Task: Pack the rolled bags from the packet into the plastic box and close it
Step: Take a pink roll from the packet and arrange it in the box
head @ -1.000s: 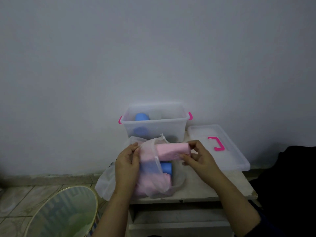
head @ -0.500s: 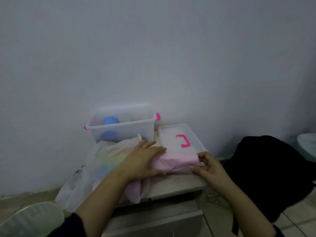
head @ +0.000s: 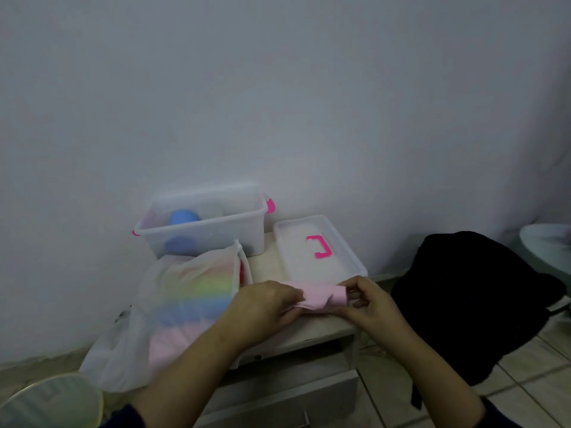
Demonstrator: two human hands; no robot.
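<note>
A pink rolled bag point(head: 321, 296) lies across the front of the small table, partly loosened. My left hand point(head: 265, 307) grips its left end and my right hand point(head: 367, 301) pinches its right end. The translucent white packet point(head: 173, 304) slumps at the left, with pink, blue and rainbow-coloured rolls showing through it. Behind it stands the clear plastic box point(head: 204, 223) with pink latches, open, holding blue rolls point(head: 183, 217). Its clear lid point(head: 318, 248) with a pink handle lies flat to the right of the box.
The table point(head: 312, 333) is a low white unit with a drawer, set against a plain wall. A black bag point(head: 475, 301) sits on the tiled floor at the right. A round bin point(head: 46, 403) stands at the lower left, and a pale basin edge point(head: 547, 245) shows far right.
The pink roll has come out of the packet and moved right, down onto the table in front of the lid. Both hands followed it, and my view has swung right.
</note>
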